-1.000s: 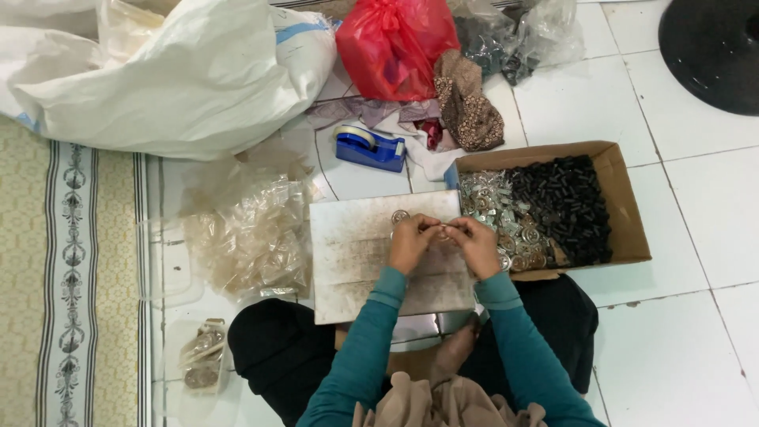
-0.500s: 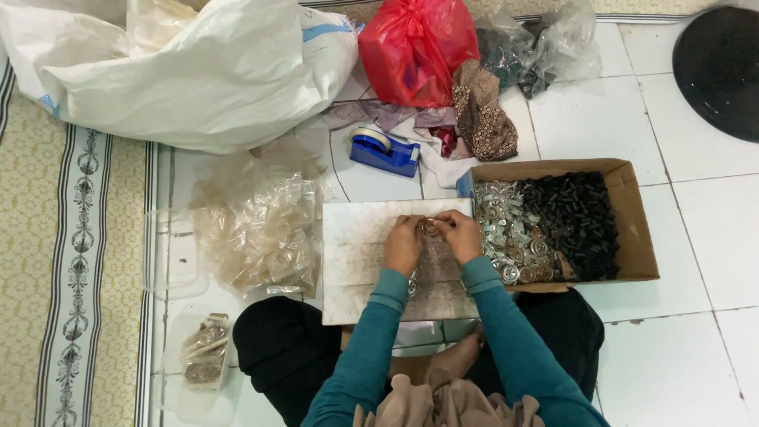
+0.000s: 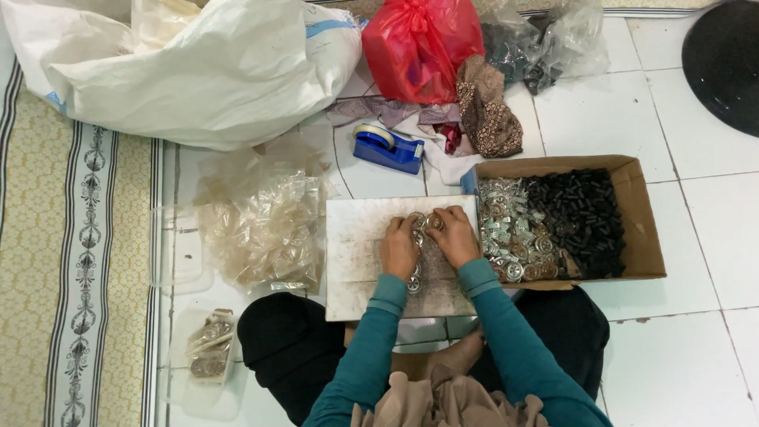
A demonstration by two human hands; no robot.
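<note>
My left hand (image 3: 399,247) and my right hand (image 3: 453,236) rest close together on a white board (image 3: 356,253) that lies across my lap. Between the fingertips sit a few small round silver metal pieces (image 3: 419,221), and both hands pinch at them. A short row of the same silver pieces (image 3: 416,277) runs down the board between my wrists. Just right of my right hand stands an open cardboard box (image 3: 644,237) with silver parts (image 3: 514,237) in its left half and small black parts (image 3: 577,221) in its right half.
A heap of clear plastic bags (image 3: 265,221) lies left of the board. A blue tape dispenser (image 3: 387,148), a red plastic bag (image 3: 423,47), a large white sack (image 3: 198,71) and patterned cloth (image 3: 486,115) lie beyond. A clear tub with packed pieces (image 3: 207,356) sits at lower left, a patterned rug (image 3: 71,261) further left.
The view has shifted slightly. My hands stay together on the board, working the silver pieces, with little movement.
</note>
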